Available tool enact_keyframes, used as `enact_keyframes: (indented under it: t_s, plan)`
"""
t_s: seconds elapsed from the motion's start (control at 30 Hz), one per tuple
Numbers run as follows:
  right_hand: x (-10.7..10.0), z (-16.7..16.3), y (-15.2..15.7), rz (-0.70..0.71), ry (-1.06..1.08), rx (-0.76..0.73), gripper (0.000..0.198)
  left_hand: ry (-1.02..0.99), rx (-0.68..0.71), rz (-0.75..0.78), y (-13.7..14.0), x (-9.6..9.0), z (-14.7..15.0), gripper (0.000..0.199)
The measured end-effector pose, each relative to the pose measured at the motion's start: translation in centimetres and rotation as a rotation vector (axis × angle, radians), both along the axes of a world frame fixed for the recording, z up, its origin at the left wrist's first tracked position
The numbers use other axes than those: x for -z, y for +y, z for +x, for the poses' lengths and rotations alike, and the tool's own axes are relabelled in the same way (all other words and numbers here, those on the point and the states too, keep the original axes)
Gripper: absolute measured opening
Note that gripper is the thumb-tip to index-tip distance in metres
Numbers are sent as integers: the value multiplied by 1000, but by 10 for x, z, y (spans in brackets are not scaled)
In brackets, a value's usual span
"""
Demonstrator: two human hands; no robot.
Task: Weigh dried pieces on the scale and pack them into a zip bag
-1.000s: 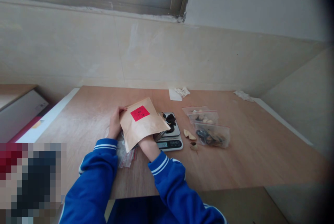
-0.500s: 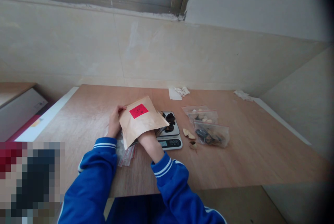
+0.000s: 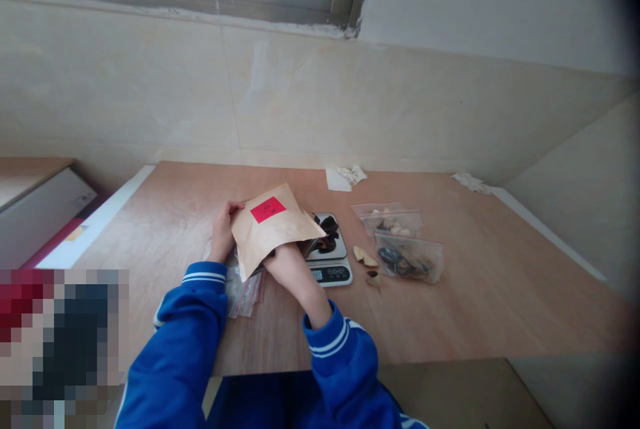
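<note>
Looking from left to right across the wooden table (image 3: pixel 450 309), found first a white box (image 3: pixel 45 212) with a red edge at the far left, off the table's corner, then a blurred patch in the lower left. Next came the left hand (image 3: pixel 221 235), in a blue sleeve (image 3: pixel 190 322) with white cuff stripes, closed on the left edge of a brown paper bag (image 3: pixel 270 229), thumb on top and fingers behind it. Bore a red label (image 3: pixel 268 209) on its upper face, tilted, and was held up off the table with its mouth turned toward the right and down. Under it lay a few small clear bags (image 3: pixel 245 295) with red strips, flat on the wood. Just right of those sat the right hand (image 3: pixel 290 269), at the bag's open mouth, fingers tucked under the paper; could not tell how far open, nor whether anything was gripped inside. Beyond it stood a small kitchen scale (image 3: pixel 330 265), its display lit, with dark pieces (image 3: pixel 327 229) heaped on its plate, touching the bag's mouth. Right of the scale lay some pale slices (image 3: pixel 364 257) loose on the table, then three clear bags (image 3: pixel 407 259) part-filled and overlapping. Farther back, near the tiled wall, lay a white scrap of paper (image 3: pixel 345 177), and another crumpled scrap (image 3: pixel 470 182) well apart to the right.
</note>
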State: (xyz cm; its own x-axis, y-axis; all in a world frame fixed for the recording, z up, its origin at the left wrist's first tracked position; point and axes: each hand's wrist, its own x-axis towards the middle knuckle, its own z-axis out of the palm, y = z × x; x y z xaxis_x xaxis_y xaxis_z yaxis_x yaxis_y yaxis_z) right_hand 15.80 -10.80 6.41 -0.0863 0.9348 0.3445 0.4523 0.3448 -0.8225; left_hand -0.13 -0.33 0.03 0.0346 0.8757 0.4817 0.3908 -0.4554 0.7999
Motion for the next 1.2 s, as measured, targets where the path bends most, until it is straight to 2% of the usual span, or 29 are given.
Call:
enact_keyframes:
  t_s: [0.07,0.13,0.23,0.3,0.4,0.5,0.63,0.77,0.97,1.1,1.2]
  plan:
    - [-11,5,-11,-41,45,23,55,-8,-7,-4,0,1,0,25]
    - [-18,8,-18,-91,101,78,40,-5,-10,-7,1,1,0,25]
    - [-23,13,-26,-143,229,144,25,0,-22,-16,1,2,0,26]
    - [-23,16,-31,-157,341,123,20,-5,-26,-24,1,1,0,27]
    - [-24,21,-42,-114,467,64,21,-10,-25,-31,0,-1,1,29]
    - [-25,27,-53,-20,520,75,27,-11,-31,-44,-2,-3,2,31]
    - [-22,39,-61,36,630,178,30,7,-65,-86,-1,-2,1,32]
    - [-10,62,-60,34,716,308,36,53,-132,-126,1,-1,2,40]
    - [16,99,-60,23,567,372,19,15,-282,-231,1,-8,7,48]
    - [32,112,-63,78,246,393,7,10,-284,-224,0,-9,8,48]
    - [41,115,-64,140,9,453,10,34,-260,-212,0,-9,8,49]
